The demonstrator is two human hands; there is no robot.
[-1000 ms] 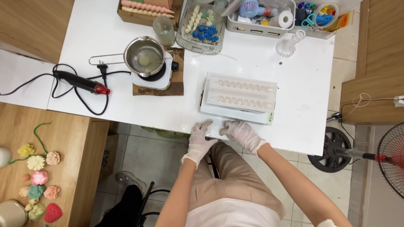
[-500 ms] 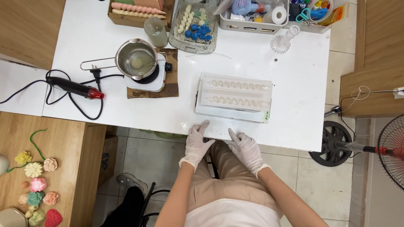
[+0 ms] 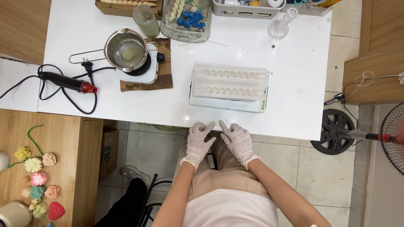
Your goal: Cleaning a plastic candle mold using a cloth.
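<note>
A white rectangular mould [image 3: 229,86] with two long beaded grooves lies on the white table [image 3: 290,67], resting on a white box. My left hand [image 3: 200,141] and my right hand [image 3: 236,139], both in white gloves, rest flat at the table's near edge just below the mould. Their fingers are spread, the fingertips almost meet, and they hold nothing.
A steel pot [image 3: 125,49] sits on a small white hotplate [image 3: 141,71] to the left. A black and red heat gun [image 3: 67,83] with its cord lies further left. A ribbed cup [image 3: 146,20], a tray of blue and white pieces [image 3: 185,19], a glass bottle [image 3: 280,27] and a grey basket [image 3: 244,8] line the far edge. Wax flowers [image 3: 35,180] lie on the wooden shelf.
My hands have slid back from the mould's front edge to the table's near edge. The view has shifted, so the table sits lower in the frame.
</note>
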